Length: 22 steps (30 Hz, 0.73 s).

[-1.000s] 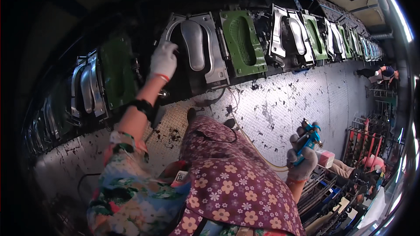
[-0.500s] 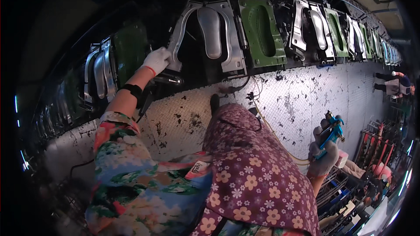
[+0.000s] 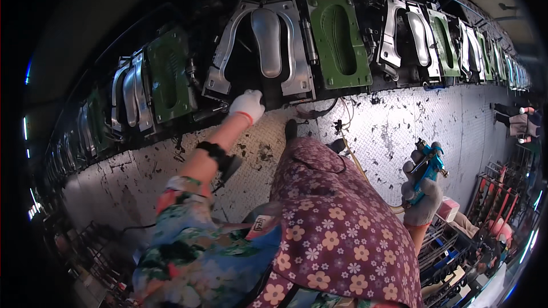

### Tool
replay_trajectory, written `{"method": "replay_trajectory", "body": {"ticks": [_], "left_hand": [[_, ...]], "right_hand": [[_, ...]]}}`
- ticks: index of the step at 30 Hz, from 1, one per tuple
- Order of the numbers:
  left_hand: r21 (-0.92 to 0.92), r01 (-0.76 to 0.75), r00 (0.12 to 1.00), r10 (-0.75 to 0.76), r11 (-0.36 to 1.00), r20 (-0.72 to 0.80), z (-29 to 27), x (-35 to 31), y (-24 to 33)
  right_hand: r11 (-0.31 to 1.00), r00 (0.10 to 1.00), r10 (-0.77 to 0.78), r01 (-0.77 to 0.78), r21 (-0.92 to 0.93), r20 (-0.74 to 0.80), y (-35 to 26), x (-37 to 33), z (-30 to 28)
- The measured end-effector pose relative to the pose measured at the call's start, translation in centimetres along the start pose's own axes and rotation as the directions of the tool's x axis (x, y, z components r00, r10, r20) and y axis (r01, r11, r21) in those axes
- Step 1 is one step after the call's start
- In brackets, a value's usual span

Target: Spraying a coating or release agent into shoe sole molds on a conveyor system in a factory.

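Observation:
In a white glove with an orange cuff, my left hand (image 3: 248, 106) is closed, its back toward me. It is just in front of the near edge of an open silver metal mould frame (image 3: 295, 74), apart from it. Whether anything is inside those fingers is hidden. Between the frame's two sides lies a silver foot-shaped form (image 3: 266, 43). Off to the right, my gloved right hand (image 3: 425, 202) is wrapped round a blue spray gun (image 3: 428, 177), held above the floor. A thin yellowish hose (image 3: 361, 166) runs near that hand.
Green sole-shaped moulds (image 3: 341, 43) and silver frames line the long dark bench. Under it is a worn metal floor (image 3: 394, 131) with dark scraps. Racks (image 3: 495, 199) and a pink-white box (image 3: 448, 209) are at right. Another person (image 3: 520, 121) stands far right.
My left hand has left the mould frame's left side and moved right and nearer. That side of the frame now sits slightly farther left. The right hand keeps the spray gun, almost unmoved.

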<state>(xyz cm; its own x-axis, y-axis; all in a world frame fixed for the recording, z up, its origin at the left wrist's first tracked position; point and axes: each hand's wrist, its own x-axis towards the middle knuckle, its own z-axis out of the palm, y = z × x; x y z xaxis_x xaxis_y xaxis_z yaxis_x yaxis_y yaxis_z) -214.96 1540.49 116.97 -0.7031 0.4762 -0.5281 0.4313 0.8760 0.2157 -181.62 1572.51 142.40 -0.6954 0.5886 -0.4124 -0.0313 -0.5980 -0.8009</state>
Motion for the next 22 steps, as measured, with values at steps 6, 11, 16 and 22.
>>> {"method": "replay_trajectory", "body": {"ticks": [6,11,16,22], "left_hand": [[-0.027,0.406,0.882,-0.399,0.914,-0.252,10.2,8.4,-4.2],[-0.005,0.358,0.878,-0.338,0.934,-0.339,12.1,9.2,-3.7],[0.087,0.348,0.913,-0.316,0.933,-0.259,13.3,8.8,-4.8],[0.265,0.197,0.905,-0.071,0.944,-0.420,22.7,11.9,-11.5]], "right_hand": [[0.995,0.999,0.034,-0.037,-0.087,-0.037,-1.6,1.1,-1.0],[0.973,0.985,-0.038,-0.002,-0.231,-0.169,-2.5,1.5,-0.7],[0.965,0.982,0.039,-0.085,-0.249,-0.186,-3.8,3.6,-2.2],[0.997,0.998,0.026,-0.030,-0.075,-0.062,-6.1,4.9,-5.4]]}}
